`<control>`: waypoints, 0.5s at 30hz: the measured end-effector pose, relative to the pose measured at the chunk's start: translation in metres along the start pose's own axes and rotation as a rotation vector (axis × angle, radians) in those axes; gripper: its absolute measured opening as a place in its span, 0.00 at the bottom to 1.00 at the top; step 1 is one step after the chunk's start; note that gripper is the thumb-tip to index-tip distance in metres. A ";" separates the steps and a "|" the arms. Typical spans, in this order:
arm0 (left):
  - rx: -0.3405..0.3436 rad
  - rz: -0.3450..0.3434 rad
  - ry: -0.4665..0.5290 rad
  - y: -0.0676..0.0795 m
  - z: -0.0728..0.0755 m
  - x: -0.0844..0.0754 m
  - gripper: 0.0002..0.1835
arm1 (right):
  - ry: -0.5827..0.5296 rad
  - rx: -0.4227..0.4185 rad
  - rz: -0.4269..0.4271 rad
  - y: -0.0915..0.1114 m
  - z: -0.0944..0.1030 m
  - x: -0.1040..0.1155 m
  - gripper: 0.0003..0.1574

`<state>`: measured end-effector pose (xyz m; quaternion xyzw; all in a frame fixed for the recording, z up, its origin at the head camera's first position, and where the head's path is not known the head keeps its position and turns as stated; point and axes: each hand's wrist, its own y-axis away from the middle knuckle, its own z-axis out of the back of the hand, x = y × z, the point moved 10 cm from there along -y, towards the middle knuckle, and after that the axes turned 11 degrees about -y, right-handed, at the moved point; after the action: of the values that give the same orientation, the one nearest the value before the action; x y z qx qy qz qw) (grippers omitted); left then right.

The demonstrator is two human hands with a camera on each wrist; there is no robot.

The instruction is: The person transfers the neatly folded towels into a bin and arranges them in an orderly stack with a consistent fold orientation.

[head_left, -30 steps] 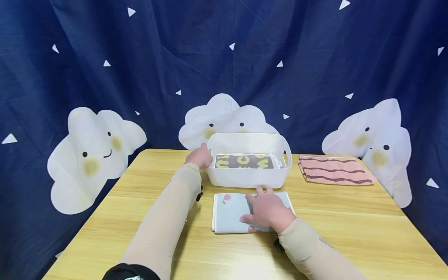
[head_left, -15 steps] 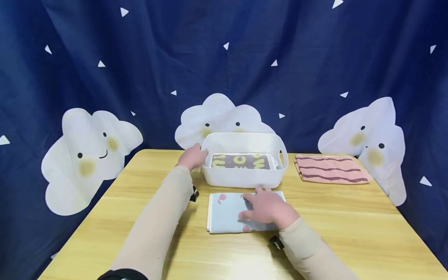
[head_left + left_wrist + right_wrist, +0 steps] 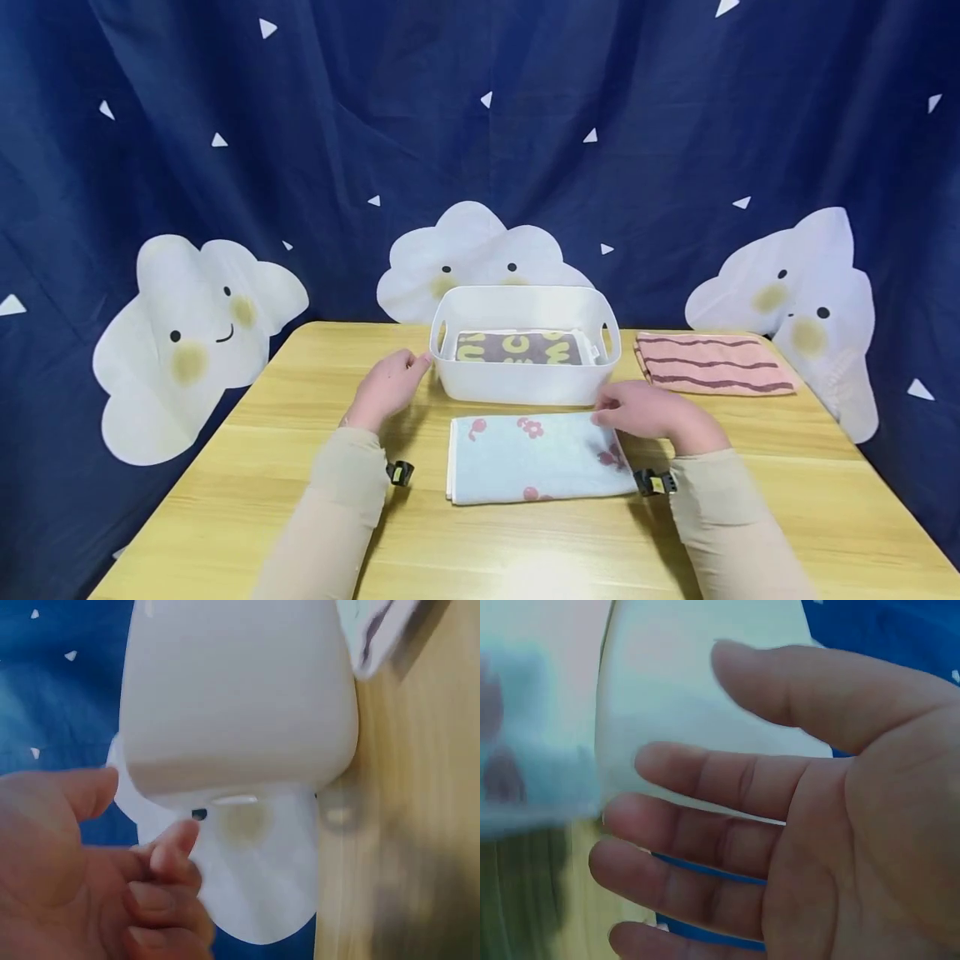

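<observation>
A folded light-blue towel (image 3: 517, 458) with pink flower prints lies flat on the table in front of a white plastic basket (image 3: 525, 385). Inside the basket is a folded grey-brown cloth (image 3: 517, 347) with yellow letters. My left hand (image 3: 386, 387) is beside the basket's left end, its fingers loosely bent and holding nothing in the left wrist view. My right hand (image 3: 652, 412) hovers by the towel's far right corner, close to the basket. In the right wrist view its fingers (image 3: 712, 776) are spread and nearly straight, with nothing in them.
A folded pink towel (image 3: 716, 364) with dark wavy stripes lies at the table's back right. Behind the wooden table (image 3: 247, 492) hangs a dark blue curtain (image 3: 480, 150) with white clouds and triangles.
My left hand has let go of the basket's left end and drawn back toward me. My right hand has lifted off the blue towel and moved right to its corner.
</observation>
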<state>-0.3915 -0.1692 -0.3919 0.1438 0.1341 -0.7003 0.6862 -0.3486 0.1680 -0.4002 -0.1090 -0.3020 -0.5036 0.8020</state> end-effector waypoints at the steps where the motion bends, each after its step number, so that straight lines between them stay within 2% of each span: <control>1: 0.021 -0.008 -0.002 0.004 -0.003 -0.002 0.29 | 0.000 -0.004 -0.008 0.001 0.002 -0.005 0.09; 9: 0.186 -0.118 -0.053 0.021 -0.028 -0.025 0.29 | -0.012 0.007 -0.114 0.008 0.009 -0.031 0.09; 15: 0.323 -0.162 -0.144 0.033 -0.058 -0.034 0.30 | 0.007 0.040 -0.150 0.008 -0.003 -0.045 0.10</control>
<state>-0.3573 -0.1158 -0.4323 0.1903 -0.0187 -0.7740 0.6036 -0.3544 0.2042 -0.4284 -0.0684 -0.3166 -0.5568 0.7649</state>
